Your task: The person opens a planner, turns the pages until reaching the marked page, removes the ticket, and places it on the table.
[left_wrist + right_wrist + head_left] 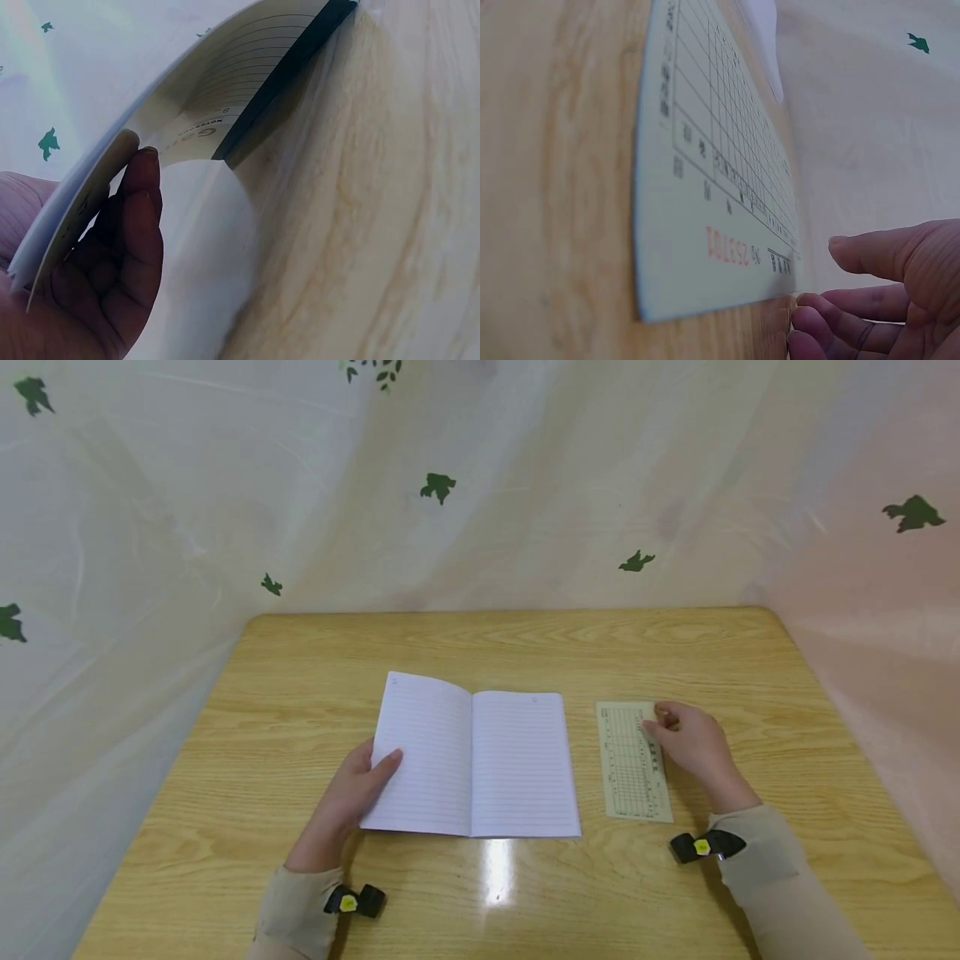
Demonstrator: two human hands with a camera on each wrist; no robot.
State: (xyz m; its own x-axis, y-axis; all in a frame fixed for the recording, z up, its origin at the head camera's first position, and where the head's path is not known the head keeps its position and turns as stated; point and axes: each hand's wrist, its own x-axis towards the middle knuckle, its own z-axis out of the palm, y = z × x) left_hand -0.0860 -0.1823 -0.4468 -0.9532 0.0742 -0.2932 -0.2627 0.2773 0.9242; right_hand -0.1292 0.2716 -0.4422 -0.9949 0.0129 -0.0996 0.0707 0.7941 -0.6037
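Observation:
An open lined notebook lies with its right half on the table and its left half lifted. My left hand grips that left edge, thumb over the ruled page and fingers curled beneath the cover, as the left wrist view shows. To the right, a pale green printed form slip with a grid and a red number lies flat. My right hand is at its edge, fingertips low beside the paper, thumb raised apart from them. Nothing is pinched between thumb and fingers.
The wooden table has rounded far corners. A pale curtain with green leaf and bird shapes surrounds its back and sides. Both wrists wear dark straps with small cameras.

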